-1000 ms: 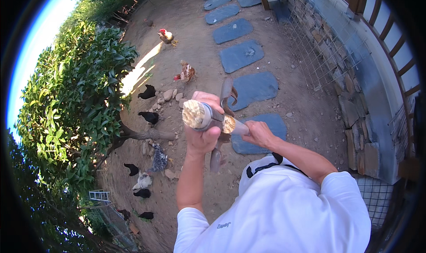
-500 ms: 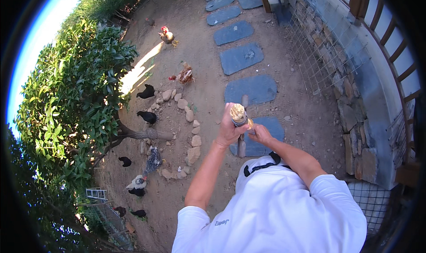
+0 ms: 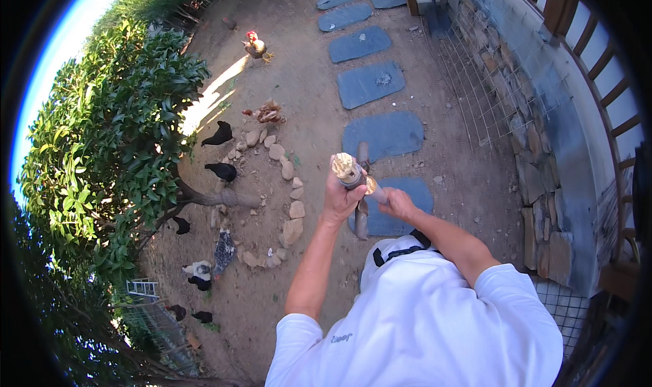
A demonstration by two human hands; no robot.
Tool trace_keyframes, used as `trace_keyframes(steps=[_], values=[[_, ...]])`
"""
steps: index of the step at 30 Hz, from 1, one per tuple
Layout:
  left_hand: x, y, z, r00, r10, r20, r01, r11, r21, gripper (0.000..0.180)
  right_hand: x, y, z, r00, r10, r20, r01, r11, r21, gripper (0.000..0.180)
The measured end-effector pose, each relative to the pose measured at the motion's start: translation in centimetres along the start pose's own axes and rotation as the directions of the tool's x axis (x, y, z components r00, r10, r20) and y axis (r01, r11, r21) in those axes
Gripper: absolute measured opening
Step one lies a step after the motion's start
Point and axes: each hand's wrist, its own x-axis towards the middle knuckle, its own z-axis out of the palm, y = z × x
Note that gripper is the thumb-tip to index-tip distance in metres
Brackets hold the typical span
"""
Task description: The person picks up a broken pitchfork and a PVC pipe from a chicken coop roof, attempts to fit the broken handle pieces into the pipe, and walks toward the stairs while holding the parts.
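My left hand (image 3: 339, 198) is wrapped round a thick, round, grey-sided piece (image 3: 344, 169) with a rough, pale yellow top; its exact kind I cannot make out. Just right of it, my right hand (image 3: 398, 203) grips a pale, stick-like piece (image 3: 379, 195). A pale yellow patch (image 3: 371, 184) shows at that piece's left end, close to my left thumb. Beneath both hands runs a long, narrow brown bar (image 3: 362, 224), partly hidden by them; whether it joins what I hold cannot be seen.
Slate stepping stones (image 3: 382, 134) lead away ahead. A ring of stones (image 3: 292, 231) surrounds a leaning tree trunk (image 3: 227, 198) at left. Several chickens (image 3: 217, 134) are about it, with a rooster (image 3: 255, 47) farther off. Wire mesh (image 3: 479, 88) leans by the stone wall (image 3: 533, 156) at right.
Both hands and the grey-sided piece have shifted slightly left in view. More of the right hand's stick-like piece shows. A brown chicken has turned, and others have moved a little.
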Motion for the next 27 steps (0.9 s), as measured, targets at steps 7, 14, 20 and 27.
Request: trace_keyframes(steps=[7,14,20,27], values=[[-0.7,-1.0,-1.0,0.997,0.078,-0.023,-0.075,0.988,0.133,0.061,-0.6,-0.8,0.2,0.998,-0.051,-0.025,0.052,0.997,0.056,0.026],[0.3,1.0,0.5,0.995,0.099,0.017,-0.100,0.994,0.043,0.038,0.0,-1.5,0.0,0.996,0.091,0.008,-0.090,0.994,-0.053,0.028],[-1.0,3.8,1.0,0.984,0.176,0.000,-0.167,0.934,0.317,0.023,-1.0,-1.5,1.5,0.995,0.046,-0.092,-0.054,0.995,-0.079,0.026],[4.9,10.2,-3.6,0.908,0.385,-0.163,-0.322,0.893,0.316,0.024,-0.6,0.5,0.1,0.976,0.164,-0.142,-0.161,0.986,0.030,0.023]])
